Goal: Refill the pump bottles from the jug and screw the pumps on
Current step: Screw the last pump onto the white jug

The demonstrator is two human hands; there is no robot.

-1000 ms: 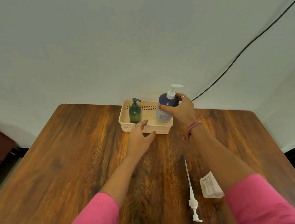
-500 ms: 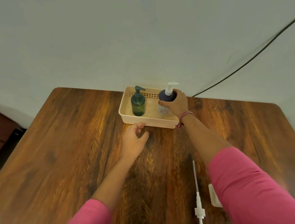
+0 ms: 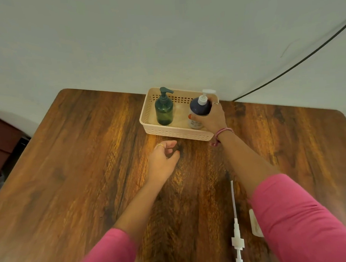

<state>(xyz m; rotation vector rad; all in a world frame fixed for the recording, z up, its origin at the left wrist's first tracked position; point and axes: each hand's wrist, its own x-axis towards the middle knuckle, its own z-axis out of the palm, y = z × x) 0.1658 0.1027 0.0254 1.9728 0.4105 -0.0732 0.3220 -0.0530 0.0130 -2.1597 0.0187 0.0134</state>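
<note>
A cream slotted basket (image 3: 158, 131) stands at the table's far edge against the wall. A green pump bottle (image 3: 164, 111) stands upright in its left half. My right hand (image 3: 211, 117) is wrapped around a dark blue bottle with a white pump (image 3: 200, 108), which stands in the basket's right half. My left hand (image 3: 162, 161) hovers just in front of the basket, fingers loosely curled, holding nothing. A loose white pump with a long dip tube (image 3: 236, 225) lies on the table near me, right of centre.
The wooden table (image 3: 81, 174) fills the view. A small white packet (image 3: 255, 224) lies beside the loose pump, partly hidden by my right sleeve. A black cable (image 3: 296, 64) runs down the wall behind the table's right side.
My right hand lowered the blue bottle from above the basket's front rim down into its right half. My left hand stayed in front of the basket. My head moved nearer.
</note>
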